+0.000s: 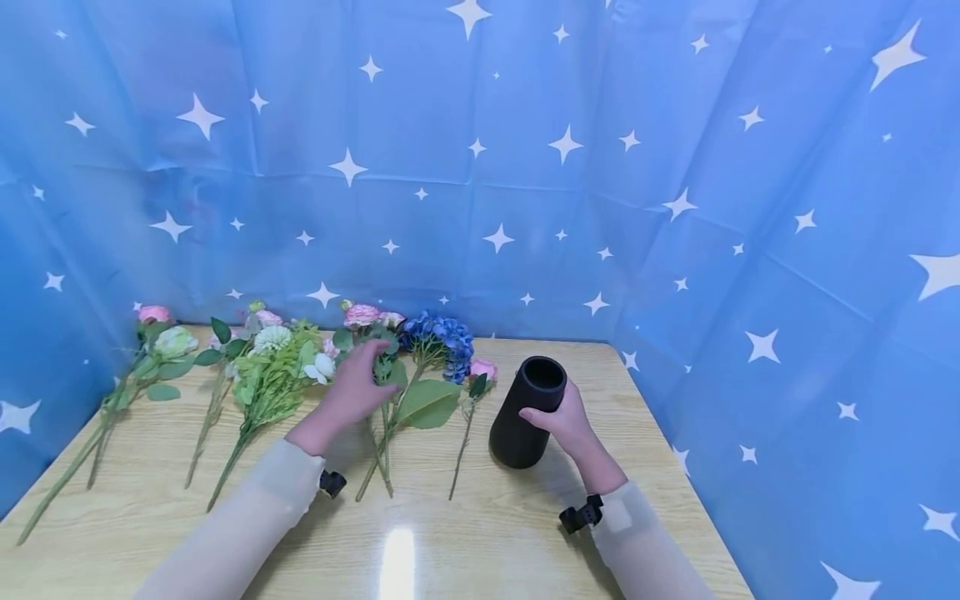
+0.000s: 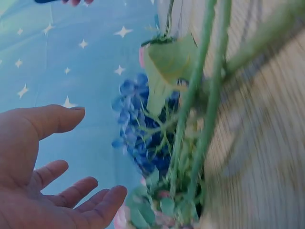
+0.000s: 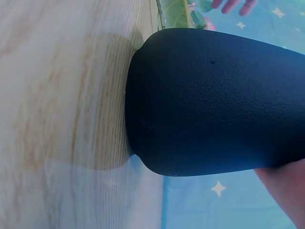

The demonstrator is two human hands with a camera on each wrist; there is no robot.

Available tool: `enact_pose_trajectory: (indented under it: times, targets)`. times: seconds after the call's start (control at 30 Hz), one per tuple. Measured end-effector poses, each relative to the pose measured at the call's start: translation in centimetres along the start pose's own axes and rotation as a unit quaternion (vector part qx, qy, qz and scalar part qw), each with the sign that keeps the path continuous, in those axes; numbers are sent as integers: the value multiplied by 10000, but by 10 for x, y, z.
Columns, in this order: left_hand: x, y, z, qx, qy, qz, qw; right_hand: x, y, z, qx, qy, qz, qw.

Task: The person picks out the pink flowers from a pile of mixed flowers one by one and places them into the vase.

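Observation:
A black vase point(image 1: 525, 417) is upright on the wooden table, and my right hand point(image 1: 566, 421) grips its upper part, thumb across the front. In the right wrist view the vase's dark side point(image 3: 205, 100) fills much of the picture. My left hand point(image 1: 356, 383) hovers over the flowers with fingers spread apart and nothing held. Nearest to it are a blue hydrangea point(image 1: 442, 337), a pink flower point(image 1: 362, 315) and a broad green leaf point(image 1: 429, 403). In the left wrist view the thumb and fingers are apart, beside the hydrangea's blue petals point(image 2: 136, 124).
Farther left lie a green leafy stem point(image 1: 266, 396), a white pompom flower point(image 1: 272, 337) and a long-stemmed pale rose point(image 1: 176, 342). A single pink rose point(image 1: 483, 368) lies between the hydrangea and the vase. A blue star-patterned curtain point(image 1: 450, 208) hangs behind the table point(image 1: 480, 542).

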State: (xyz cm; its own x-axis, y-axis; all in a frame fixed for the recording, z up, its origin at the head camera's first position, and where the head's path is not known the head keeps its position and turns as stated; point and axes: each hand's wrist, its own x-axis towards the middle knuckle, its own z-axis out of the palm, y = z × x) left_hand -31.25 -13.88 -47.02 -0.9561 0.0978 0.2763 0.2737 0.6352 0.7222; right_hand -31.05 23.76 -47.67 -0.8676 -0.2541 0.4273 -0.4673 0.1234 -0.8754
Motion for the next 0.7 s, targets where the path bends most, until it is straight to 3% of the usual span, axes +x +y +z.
enact_pose_trajectory:
  times: [0.27, 0.5, 0.7]
  targets:
    - [-17, -16, -4, 175, 98, -248, 9995, 1, 0, -3, -122, 28, 82, 9999]
    - [-20, -21, -2, 236, 164, -504, 9983, 3, 0, -4, -78, 24, 92, 9999]
    - [-28, -20, 1, 241, -63, -704, 9972, 2, 1, -1, -61, 26, 30, 10000]
